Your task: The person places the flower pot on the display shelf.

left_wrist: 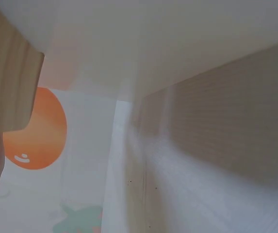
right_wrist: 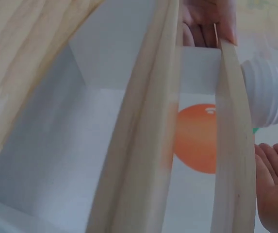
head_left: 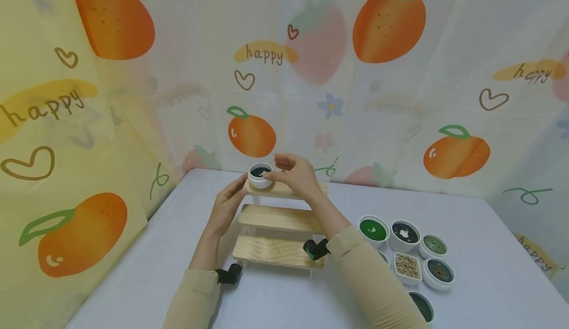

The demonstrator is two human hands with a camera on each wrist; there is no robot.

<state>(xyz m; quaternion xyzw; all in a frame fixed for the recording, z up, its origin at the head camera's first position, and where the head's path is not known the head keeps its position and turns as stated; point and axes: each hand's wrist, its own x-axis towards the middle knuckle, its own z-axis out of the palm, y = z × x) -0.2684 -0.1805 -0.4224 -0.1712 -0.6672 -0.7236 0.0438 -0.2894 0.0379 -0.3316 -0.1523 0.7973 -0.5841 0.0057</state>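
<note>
Though its rim is partly covered by the thumb of the right hand point(head_left: 299, 177), a small white round pot with dark contents point(head_left: 259, 182) is seen resting on the left end of the top shelf of a pale wooden three-tier stand point(head_left: 277, 218). The right fingers are held loosely extended; whether the pot is touched cannot be told. That shelf's end is touched by the left hand point(head_left: 225, 208), fingers relaxed. A white round bowl with dark green contents point(head_left: 423, 308) is partly hidden by the beige right sleeve point(head_left: 373, 282).

Staged tabletop corner, kind of room unclear: fruit-print sheets point(head_left: 306, 106) round white-covered table point(head_left: 275, 302).
</note>
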